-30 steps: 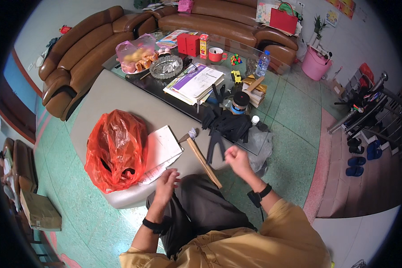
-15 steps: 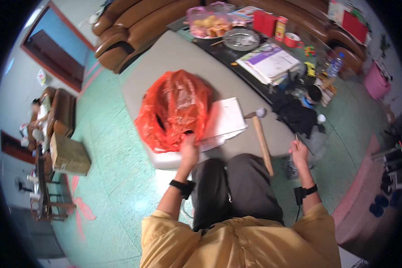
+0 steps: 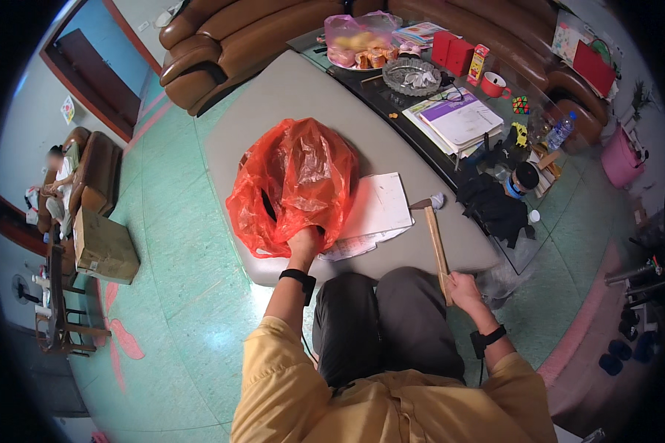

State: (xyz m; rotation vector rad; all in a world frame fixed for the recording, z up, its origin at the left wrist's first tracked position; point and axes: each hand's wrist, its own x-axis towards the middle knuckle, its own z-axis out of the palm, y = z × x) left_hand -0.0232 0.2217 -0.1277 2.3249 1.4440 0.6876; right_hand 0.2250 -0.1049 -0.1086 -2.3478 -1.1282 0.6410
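A crumpled red plastic bag (image 3: 310, 166) lies on the grey padded surface in front of my knees. My left hand (image 3: 303, 241) reaches into its near side, and the film hides my fingers. What is inside the bag is not visible. My right hand (image 3: 463, 290) is closed, its fingertips close against the lower end of a hammer's wooden handle (image 3: 437, 249). A thin pale stick shows slightly at those fingertips, mostly hidden. The hammer's head rests on the padded surface, while its handle overhangs the front edge. White papers (image 3: 383, 203) lie between bag and hammer.
A dark glass-topped table (image 3: 380, 100) at the far right bears a glass dish (image 3: 412, 76), notebooks (image 3: 462, 118), a red mug (image 3: 494, 86) and a bottle (image 3: 560, 129). Brown sofas (image 3: 251, 37) stand behind. On the left are a cardboard box (image 3: 105, 245) and a seated person (image 3: 60, 184).
My right hand has come left and down, from beyond the padded surface's right edge to the hammer handle's end. My left hand has shifted slightly left and further into the bag.
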